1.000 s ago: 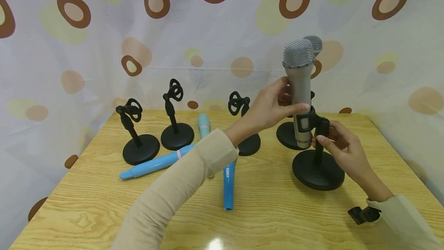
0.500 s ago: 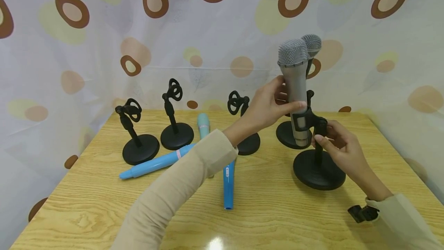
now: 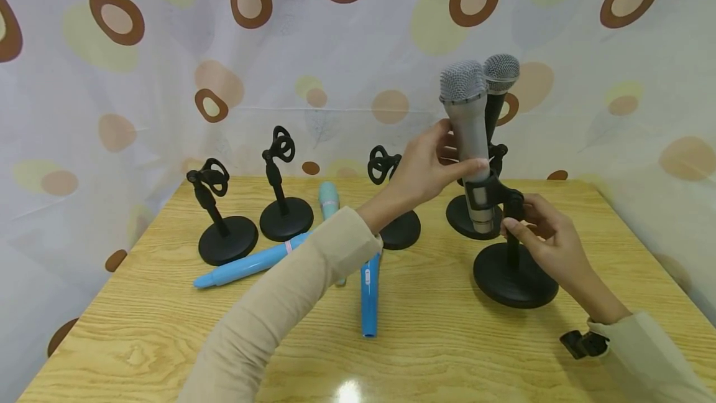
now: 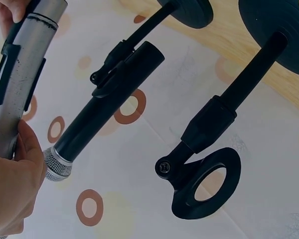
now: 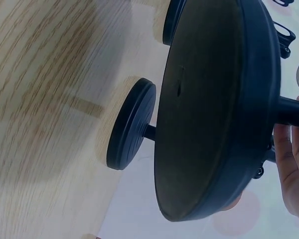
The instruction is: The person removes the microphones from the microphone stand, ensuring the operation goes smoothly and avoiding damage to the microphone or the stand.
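Left hand [image 3: 427, 170] grips silver mic [image 3: 468, 135] upright, seated in the clip of the stand [image 3: 514, 272] near the table's [image 3: 168, 328] right edge. Right hand [image 3: 545, 235] pinches the stand's post, likely steadying it. Black mic [image 3: 498, 95] stands close behind; blue mics [image 3: 252, 263] lie mid-table.

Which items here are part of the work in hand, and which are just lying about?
In hand:
- silver microphone, gripped by the left hand
- its stand, held by the right hand

Lying about:
- black microphone on a stand
- three empty stands
- blue microphones
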Demonstrator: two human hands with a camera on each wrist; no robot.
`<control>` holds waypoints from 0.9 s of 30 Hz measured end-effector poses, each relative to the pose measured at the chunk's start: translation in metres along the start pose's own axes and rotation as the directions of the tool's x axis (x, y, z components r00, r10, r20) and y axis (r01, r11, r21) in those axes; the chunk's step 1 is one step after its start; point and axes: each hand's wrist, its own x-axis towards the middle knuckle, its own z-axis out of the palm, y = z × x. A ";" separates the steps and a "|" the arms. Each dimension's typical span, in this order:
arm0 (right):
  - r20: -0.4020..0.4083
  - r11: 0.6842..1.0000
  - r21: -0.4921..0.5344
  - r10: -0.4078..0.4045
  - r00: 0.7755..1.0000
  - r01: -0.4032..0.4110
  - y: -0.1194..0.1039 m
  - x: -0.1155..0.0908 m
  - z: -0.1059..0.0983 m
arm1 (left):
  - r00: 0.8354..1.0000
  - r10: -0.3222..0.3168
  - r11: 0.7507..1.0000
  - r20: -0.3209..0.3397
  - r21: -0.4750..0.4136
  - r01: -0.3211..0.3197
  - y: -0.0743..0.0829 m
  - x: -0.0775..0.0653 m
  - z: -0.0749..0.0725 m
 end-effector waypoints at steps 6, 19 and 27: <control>0.011 1.000 -0.014 0.000 1.000 0.000 -0.001 0.000 0.000 | 1.000 -0.008 1.000 -0.002 -0.005 0.008 0.001 0.001 -0.002; -0.013 1.000 -0.019 0.023 1.000 -0.023 0.001 -0.004 0.005 | 1.000 -0.018 1.000 -0.019 0.016 0.019 0.002 0.002 -0.005; -0.017 0.999 -0.049 0.014 1.000 -0.014 0.001 -0.005 0.006 | 0.999 -0.015 1.000 -0.033 0.013 0.016 0.001 0.003 -0.006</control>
